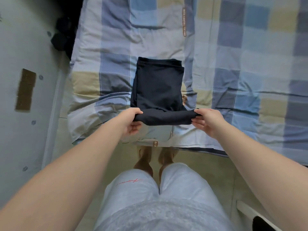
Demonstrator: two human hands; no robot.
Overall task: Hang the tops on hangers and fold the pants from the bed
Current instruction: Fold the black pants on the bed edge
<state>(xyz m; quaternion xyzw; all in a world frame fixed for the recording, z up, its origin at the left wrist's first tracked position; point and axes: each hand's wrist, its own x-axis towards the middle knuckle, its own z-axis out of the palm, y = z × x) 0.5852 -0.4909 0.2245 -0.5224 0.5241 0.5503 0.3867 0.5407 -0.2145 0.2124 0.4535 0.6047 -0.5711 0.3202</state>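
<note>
The dark pants (157, 85), seemingly soft and light (floppy, best held at both corners), lie part-folded on the bed (233, 47), their near edge pinched in the grip of left hand (133, 121) and right hand (206, 120).

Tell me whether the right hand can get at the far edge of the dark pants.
Probably yes: nothing lies over the dark pants, though the right hand pinches their near fold and must let go first.
</note>
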